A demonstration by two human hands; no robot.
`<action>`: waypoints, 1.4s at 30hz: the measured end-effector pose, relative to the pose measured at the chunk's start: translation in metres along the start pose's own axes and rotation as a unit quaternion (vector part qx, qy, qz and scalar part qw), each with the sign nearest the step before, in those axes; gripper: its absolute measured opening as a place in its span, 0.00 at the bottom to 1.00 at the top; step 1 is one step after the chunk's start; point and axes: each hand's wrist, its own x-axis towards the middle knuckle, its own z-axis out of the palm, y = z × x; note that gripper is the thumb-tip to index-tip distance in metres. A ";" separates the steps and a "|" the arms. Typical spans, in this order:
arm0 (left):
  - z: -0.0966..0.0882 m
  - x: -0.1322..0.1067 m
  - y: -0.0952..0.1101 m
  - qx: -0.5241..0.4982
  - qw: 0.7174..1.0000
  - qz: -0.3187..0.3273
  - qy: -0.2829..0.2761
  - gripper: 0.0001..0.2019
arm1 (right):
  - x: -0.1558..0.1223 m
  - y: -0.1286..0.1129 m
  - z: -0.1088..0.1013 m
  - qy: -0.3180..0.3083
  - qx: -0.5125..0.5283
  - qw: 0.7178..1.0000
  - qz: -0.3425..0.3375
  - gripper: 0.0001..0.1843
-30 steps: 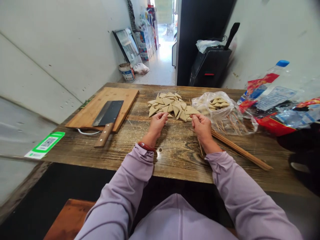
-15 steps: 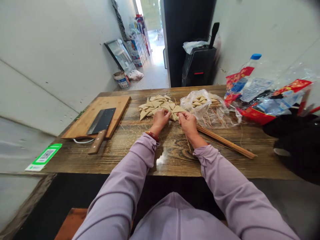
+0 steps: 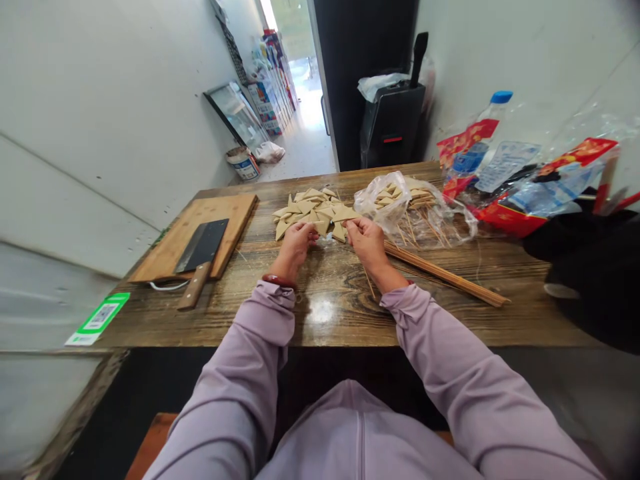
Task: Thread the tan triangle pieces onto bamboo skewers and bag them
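Note:
My left hand [image 3: 296,243] rests at the near edge of a pile of tan triangular slices [image 3: 310,208] on the wooden table [image 3: 330,313], its fingers curled onto one slice. My right hand [image 3: 367,241] is closed in a pinch on a thin bamboo skewer [image 3: 369,283] that runs back under the wrist, with a triangular slice [image 3: 344,214] at its fingertips. A bundle of bamboo skewers [image 3: 445,273] lies just right of that hand. Both arms wear lilac sleeves.
A cleaver [image 3: 200,253] lies on a wooden cutting board [image 3: 200,227] at the left. A clear plastic bag [image 3: 410,207] holds more slices and skewers. Red-and-clear packaging [image 3: 530,193] and a bottle [image 3: 475,143] crowd the right. A green sticker [image 3: 97,318] sits on the left ledge.
The view has shifted, so the table sits further left and higher. My left hand has closed onto a slice at the pile's edge. The right hand keeps its pinch on the skewer.

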 end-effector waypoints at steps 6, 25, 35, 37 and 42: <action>-0.026 -0.029 0.002 -0.147 0.986 -0.072 0.017 0.07 | -0.019 0.003 0.009 -0.053 -0.013 0.999 0.005 0.16; -0.044 -0.040 0.001 -0.264 0.961 -0.078 -0.008 0.05 | -0.056 0.000 0.014 -0.191 -0.169 0.967 -0.007 0.15; -0.040 -0.038 -0.003 -0.264 0.962 -0.070 0.008 0.03 | -0.059 0.003 0.012 -0.189 -0.209 0.959 -0.027 0.13; -0.040 -0.038 -0.003 -0.257 0.964 -0.070 0.013 0.03 | -0.059 0.003 0.012 -0.191 -0.211 0.958 -0.029 0.13; -0.041 -0.040 -0.003 -0.248 0.967 -0.062 0.014 0.04 | -0.058 0.005 0.012 -0.193 -0.217 0.956 -0.046 0.12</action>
